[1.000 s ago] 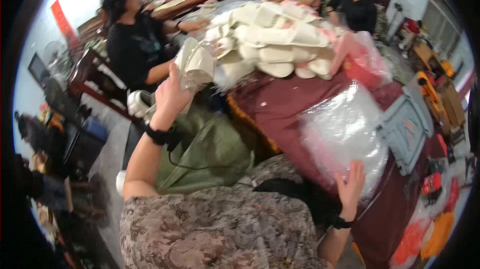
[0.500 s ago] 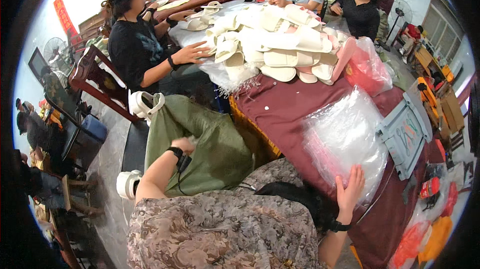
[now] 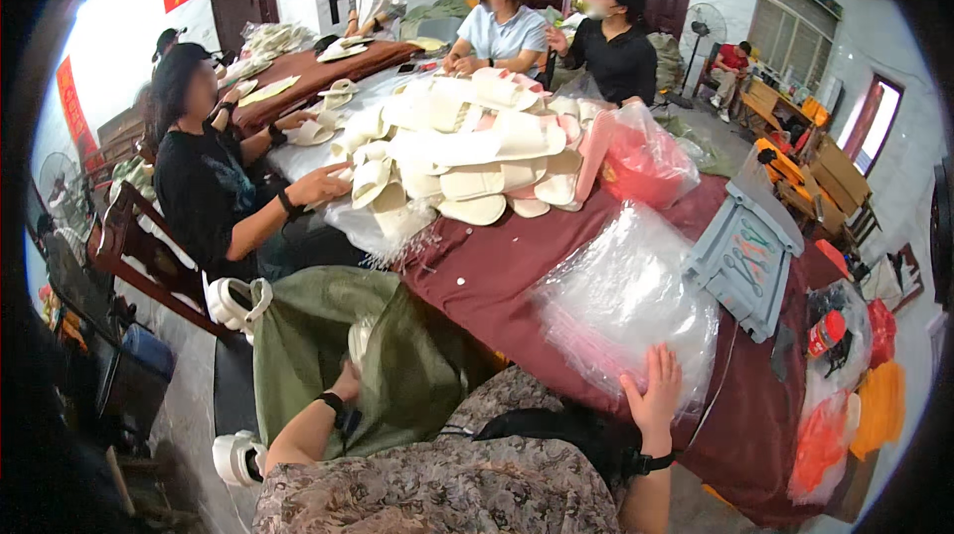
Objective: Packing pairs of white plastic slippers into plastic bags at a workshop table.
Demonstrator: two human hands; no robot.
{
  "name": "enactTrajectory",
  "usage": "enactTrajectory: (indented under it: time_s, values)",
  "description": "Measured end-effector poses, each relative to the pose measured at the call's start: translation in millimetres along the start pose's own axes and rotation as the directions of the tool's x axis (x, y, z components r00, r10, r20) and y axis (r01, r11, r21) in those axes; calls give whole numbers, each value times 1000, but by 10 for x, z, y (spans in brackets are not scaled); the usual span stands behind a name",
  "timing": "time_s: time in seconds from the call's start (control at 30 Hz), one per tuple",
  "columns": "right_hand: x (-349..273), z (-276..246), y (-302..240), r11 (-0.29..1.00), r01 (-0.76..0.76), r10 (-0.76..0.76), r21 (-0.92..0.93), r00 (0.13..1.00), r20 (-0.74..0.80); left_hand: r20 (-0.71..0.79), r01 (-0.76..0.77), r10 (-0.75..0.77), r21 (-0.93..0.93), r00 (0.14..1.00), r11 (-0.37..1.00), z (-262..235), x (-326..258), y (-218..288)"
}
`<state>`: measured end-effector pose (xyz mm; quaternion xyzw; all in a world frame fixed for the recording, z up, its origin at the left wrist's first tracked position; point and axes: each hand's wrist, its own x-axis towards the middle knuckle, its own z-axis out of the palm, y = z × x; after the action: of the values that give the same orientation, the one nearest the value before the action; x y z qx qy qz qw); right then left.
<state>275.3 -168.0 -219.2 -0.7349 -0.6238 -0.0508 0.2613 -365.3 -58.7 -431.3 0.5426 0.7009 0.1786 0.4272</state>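
Note:
My left hand (image 3: 348, 383) is over the dark green sack (image 3: 318, 320), its fingers closed at the lower end of a pale, slipper-like thing (image 3: 361, 340). Part of that thing is hard to make out. Two white clamp-like pieces, an upper one (image 3: 231, 304) and a lower one (image 3: 237, 458), sit at the sack's left edge. On the table, my right hand (image 3: 656, 390) lies with fingers stretched on a stack of clear plastic bags (image 3: 636, 286) with pink edges.
A big heap of cream and pink slippers (image 3: 477, 152) covers the middle of the maroon tablecloth (image 3: 497, 261). Behind it stands a red plastic bag (image 3: 646, 161). A grey plastic panel (image 3: 745, 256) rests at the right. Several people sit or stand around; one (image 3: 214, 171) touches the heap.
The view has swung up and left. My left hand and the pale thing sit lower against the sack. My right hand stays on the clear bags.

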Motion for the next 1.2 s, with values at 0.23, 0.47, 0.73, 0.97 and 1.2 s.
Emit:
enactTrajectory:
  time_s: [0.23,0.47,0.73,0.97,1.2]
  values:
    - [6,17,-39,998,52,-51,28,998,-48,244,221,-371,479,896,850,294,171,292]
    - [-21,-31,-45,999,13,-11,48,999,-43,161,-199,116,824,980,531,-567,-207,2100]
    - [10,-17,-25,999,13,-11,45,999,-46,-86,-728,732,77,676,682,-750,-37,4453]
    - [-10,-24,-42,997,39,-34,65,996,-82,-398,-712,676,78,620,698,-206,1149,5485]
    - [-29,-66,-88,998,48,-45,27,994,-104,-380,-607,633,203,674,768,61,1616,5762]
